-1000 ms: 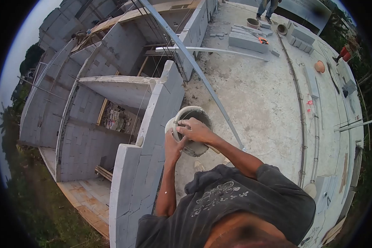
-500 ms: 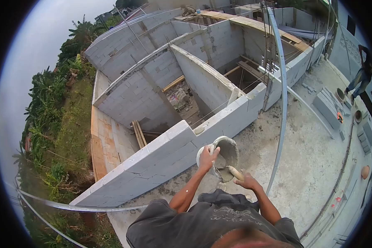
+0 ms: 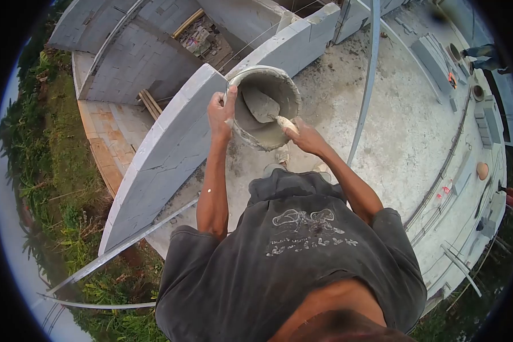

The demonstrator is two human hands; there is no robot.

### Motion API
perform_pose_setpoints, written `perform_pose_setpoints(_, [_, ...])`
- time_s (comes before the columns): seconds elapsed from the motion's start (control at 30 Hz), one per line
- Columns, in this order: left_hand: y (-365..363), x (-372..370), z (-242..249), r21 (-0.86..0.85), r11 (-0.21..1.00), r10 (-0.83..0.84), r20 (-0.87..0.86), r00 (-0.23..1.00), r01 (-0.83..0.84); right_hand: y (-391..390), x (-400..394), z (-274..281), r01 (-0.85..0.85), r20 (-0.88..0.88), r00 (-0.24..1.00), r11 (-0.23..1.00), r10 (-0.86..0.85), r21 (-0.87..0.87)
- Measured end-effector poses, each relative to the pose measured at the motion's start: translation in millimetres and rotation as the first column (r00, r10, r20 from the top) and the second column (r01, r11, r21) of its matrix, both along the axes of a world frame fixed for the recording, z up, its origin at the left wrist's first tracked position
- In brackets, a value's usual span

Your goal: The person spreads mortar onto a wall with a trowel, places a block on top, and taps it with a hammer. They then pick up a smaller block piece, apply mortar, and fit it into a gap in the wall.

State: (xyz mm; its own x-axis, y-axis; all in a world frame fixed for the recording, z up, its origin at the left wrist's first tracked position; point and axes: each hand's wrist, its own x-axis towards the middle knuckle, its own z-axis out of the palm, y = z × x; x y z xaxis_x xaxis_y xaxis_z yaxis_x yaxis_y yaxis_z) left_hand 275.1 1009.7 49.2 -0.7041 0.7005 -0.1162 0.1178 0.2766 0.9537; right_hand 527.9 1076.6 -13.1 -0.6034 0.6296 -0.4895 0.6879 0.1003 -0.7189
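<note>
My left hand [image 3: 222, 114] grips the left rim of a mortar-smeared bucket [image 3: 292, 94], thumb over the edge. The bucket's mouth tilts toward me, beside the white block wall [image 3: 171, 134]. In my right hand [image 3: 309, 138] is the pale handle of a trowel [image 3: 260, 106]. The trowel's grey-coated blade lies inside the bucket, against its inner wall. Wet grey mortar [image 3: 268, 135] shows in the lower part of the bucket.
A long metal strip [image 3: 372, 62] crosses to the right of my hands. Grey blocks [image 3: 433, 60] are stacked on the concrete floor [image 3: 376, 165]. Another person's legs [image 3: 483, 57] show at the far right. Beyond the left wall, greenery [image 3: 62, 154] drops away.
My view has tipped down, so the bucket and both hands appear higher and larger. The bucket's mouth now faces me more, and the trowel blade shows inside it.
</note>
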Motion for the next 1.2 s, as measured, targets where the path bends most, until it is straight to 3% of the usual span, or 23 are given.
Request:
perform_pose_setpoints(0.03, [2, -7, -1, 0.042, 0.999, 0.008, 0.036, 0.999, -0.009, -1, 4, 23, -0.045, -0.012, 0.999, 0.973, 0.049, 0.225])
perform_pose_setpoints(0.1, [8, -14, 2, 0.134, 0.991, 0.011, 0.124, 0.992, -0.027, -2, 14, 65, -0.104, -0.001, 0.991, 0.758, 0.137, 0.644])
perform_pose_setpoints(0.2, [15, -21, 0, 0.187, 0.981, -0.086, 0.192, 0.978, 0.049, 7, 8, 91, -0.104, 0.111, 0.993, 0.626, 0.027, 0.773])
perform_pose_setpoints(0.3, [27, -21, -1, 0.19, 0.975, -0.141, 0.12, 0.983, 0.117, 11, 0, 71, -0.092, 0.085, 0.996, 0.467, 0.036, 0.879])
perform_pose_setpoints(0.4, [36, -22, 2, 0.279, 0.959, -0.14, 0.303, 0.943, 0.053, -6, 25, 58, -0.21, 0.167, 0.977, 0.495, 0.131, 0.843])
perform_pose_setpoints(0.5, [38, -13, 10, 0.308, 0.95, -0.165, 0.377, 0.912, 0.045, 1, 40, 63, -0.222, 0.187, 0.975, 0.495, 0.12, 0.84])
perform_pose_setpoints(0.6, [42, -16, -1, 0.257, 0.954, -0.217, 0.237, 0.947, 0.155, 11, 20, 93, -0.032, 0.041, 0.999, 0.485, -0.009, 0.874])
perform_pose_setpoints(0.73, [55, -9, 9, 0.217, 0.955, -0.22, 0.052, 0.974, 0.204, 8, 8, 78, -0.143, 0.119, 0.99, 0.497, 0.079, 0.856])
perform_pose_setpoints(0.83, [50, -11, 8, 0.203, 0.96, -0.207, 0.06, 0.976, 0.191, -7, 26, 79, -0.215, 0.153, 0.975, 0.527, 0.159, 0.822])
perform_pose_setpoints(0.97, [49, -6, 26, 0.095, 0.968, -0.212, -0.184, 0.96, 0.232, 1, 22, 119, -0.107, 0.208, 0.977, 0.708, -0.057, 0.698])
perform_pose_setpoints(1.07, [50, 5, 43, 0.064, 0.969, -0.208, -0.316, 0.926, 0.239, 12, 16, 143, -0.17, 0.374, 0.926, 0.834, -0.046, 0.525])
perform_pose_setpoints(1.17, [47, 8, 48, 0.128, 0.96, -0.191, -0.356, 0.915, 0.25, 16, 20, 130, -0.132, 0.295, 0.955, 0.921, 0.019, 0.368])
perform_pose_setpoints(1.2, [47, 7, 48, 0.141, 0.958, -0.188, -0.344, 0.92, 0.248, 14, 25, 105, -0.087, 0.175, 0.984, 0.909, 0.016, 0.408])
